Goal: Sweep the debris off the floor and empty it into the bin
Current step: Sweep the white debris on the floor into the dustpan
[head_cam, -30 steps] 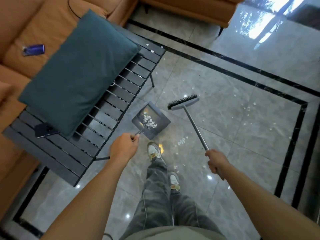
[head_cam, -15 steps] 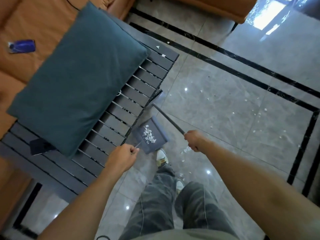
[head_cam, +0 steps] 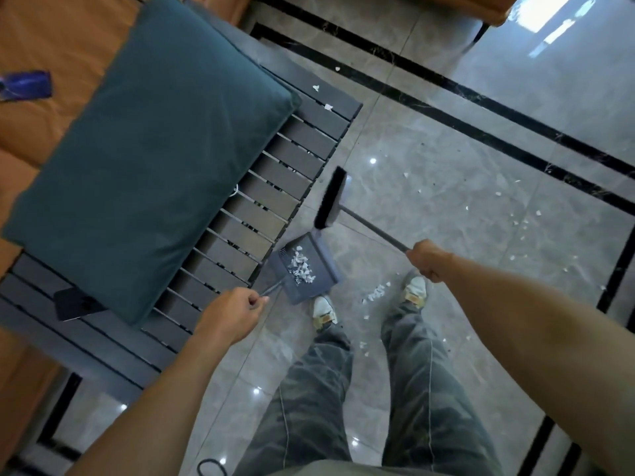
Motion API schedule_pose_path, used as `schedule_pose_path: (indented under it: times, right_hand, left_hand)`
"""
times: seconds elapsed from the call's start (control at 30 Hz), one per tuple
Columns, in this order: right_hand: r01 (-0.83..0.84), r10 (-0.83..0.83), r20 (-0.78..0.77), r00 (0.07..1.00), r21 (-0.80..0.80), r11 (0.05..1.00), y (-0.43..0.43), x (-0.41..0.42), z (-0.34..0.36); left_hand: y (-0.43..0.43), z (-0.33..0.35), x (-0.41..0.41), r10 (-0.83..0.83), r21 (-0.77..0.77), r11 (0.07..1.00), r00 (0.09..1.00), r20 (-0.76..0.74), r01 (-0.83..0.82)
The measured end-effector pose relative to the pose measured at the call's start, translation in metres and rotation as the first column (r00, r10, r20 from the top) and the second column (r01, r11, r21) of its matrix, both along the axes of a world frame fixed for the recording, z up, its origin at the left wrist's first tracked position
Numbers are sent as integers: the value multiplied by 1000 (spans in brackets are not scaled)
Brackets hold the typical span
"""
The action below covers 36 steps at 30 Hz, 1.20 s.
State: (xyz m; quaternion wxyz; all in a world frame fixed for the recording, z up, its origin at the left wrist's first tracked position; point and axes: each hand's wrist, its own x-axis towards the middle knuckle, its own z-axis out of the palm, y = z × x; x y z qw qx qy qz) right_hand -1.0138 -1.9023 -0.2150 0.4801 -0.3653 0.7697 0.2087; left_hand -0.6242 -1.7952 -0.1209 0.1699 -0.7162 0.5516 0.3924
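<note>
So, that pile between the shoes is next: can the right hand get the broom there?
Probably yes: the right hand grips the broom, and only bare floor lies between it and the pile.

- A teal cushion [head_cam: 147, 166] is seen on a dark grey slatted table [head_cam: 275, 187].
- White debris [head_cam: 302, 266] is held in a grey dustpan [head_cam: 305, 269].
- The grey marbled floor [head_cam: 429, 201] is edged with black stripes.
- An orange sofa [head_cam: 51, 46] is seen.
</note>
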Motion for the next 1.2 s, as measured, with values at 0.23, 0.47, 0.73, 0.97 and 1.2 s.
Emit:
schedule_pose_path:
  times: [0.23,0.47,0.73,0.97,1.2]
  right_hand:
    - [230,-217,-190,958,48,972,12,-114,10]
    - [23,-29,-172,985,-37,999,4,-198,53]
    - [-26,23,-22,1000,-139,990,-90,-223,32]
    - [285,-287,6,958,98,954,-145,-276,3]
    - [505,-494,-107,863,152,850,-80,-384,26]
  left_hand:
    - [-37,8,-24,22,5,1000,1000,17,-22]
    - [-81,18,-98,137,-7,991,990,13,-137]
    - [-146,20,-188,156,-47,987,987,39,-155]
    - [-192,18,-258,228,-119,969,968,104,-216]
    - [-248,41,-323,202,-141,972,974,101,-187]
